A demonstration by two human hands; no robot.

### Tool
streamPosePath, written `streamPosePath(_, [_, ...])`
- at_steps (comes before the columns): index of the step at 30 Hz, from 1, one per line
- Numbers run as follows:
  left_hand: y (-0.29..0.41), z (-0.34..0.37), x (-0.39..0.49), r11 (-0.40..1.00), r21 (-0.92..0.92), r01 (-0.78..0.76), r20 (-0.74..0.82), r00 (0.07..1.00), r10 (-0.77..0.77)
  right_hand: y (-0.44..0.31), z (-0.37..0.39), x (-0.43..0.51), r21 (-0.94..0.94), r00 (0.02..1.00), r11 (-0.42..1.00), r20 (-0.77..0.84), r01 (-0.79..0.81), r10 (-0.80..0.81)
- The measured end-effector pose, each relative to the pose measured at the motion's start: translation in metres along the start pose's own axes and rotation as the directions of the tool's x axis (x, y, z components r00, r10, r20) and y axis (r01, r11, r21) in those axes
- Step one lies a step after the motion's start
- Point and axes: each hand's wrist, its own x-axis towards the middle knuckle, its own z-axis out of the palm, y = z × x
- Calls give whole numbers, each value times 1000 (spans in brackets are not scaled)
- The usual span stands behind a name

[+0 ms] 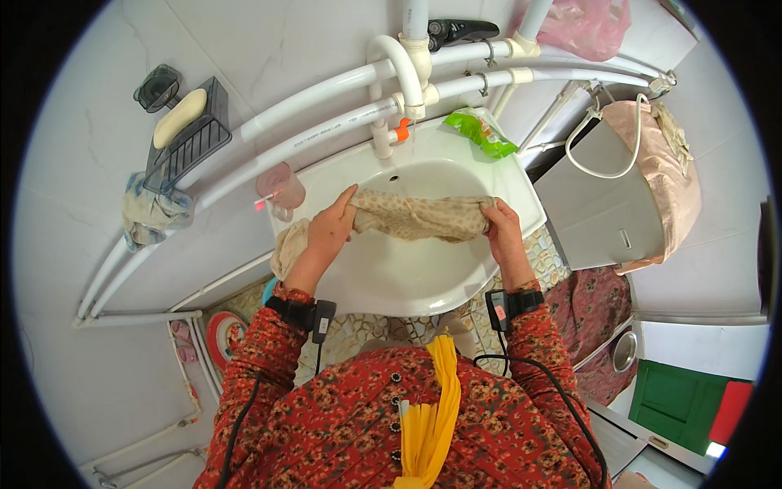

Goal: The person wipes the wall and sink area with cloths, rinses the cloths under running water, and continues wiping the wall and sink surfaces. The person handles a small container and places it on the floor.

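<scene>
A beige spotted cloth (418, 217) is stretched sideways between both hands over the white washbasin (391, 275). My left hand (333, 229) grips its left end, and my right hand (504, 235) pinches its right end between thumb and fingers. Another pale cloth (288, 249) lies on the basin's left rim, partly hidden behind my left wrist. Above the basin, an orange-handled tap (402, 129) comes off the white pipes. A pink translucent mug (282, 189) with a toothbrush stands at the basin's left corner. On the back right ledge lies a green plastic packet (481, 133).
White pipes (317, 137) run along the tiled wall. At the left are a black soap rack (194, 140) with a bar of soap (179, 118) and a hanging cloth (156, 211). A grey appliance (602, 195), partly covered by pink fabric, stands at the right. Cables hang from both wrists.
</scene>
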Motion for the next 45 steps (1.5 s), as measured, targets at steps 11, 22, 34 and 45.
streamPosePath(11, [9, 56, 34, 164, -941, 296, 303, 953, 20, -17, 24, -5, -34, 925, 996, 370, -83, 90])
streamPosePath(22, [12, 10, 28, 566, -824, -23, -26, 1000, 2, -14, -14, -2, 169, 965, 975, 195, 143, -176])
streamPosePath(34, [-22, 3, 16, 975, -216, 48, 181, 984, -9, -10, -37, 6, -575, 989, 814, 147, 76, 12])
streamPosePath(45, [-37, 71, 47, 755, 503, -422, 263, 906, 332, 18, -67, 8, -413, 998, 909, 20, 65, -63])
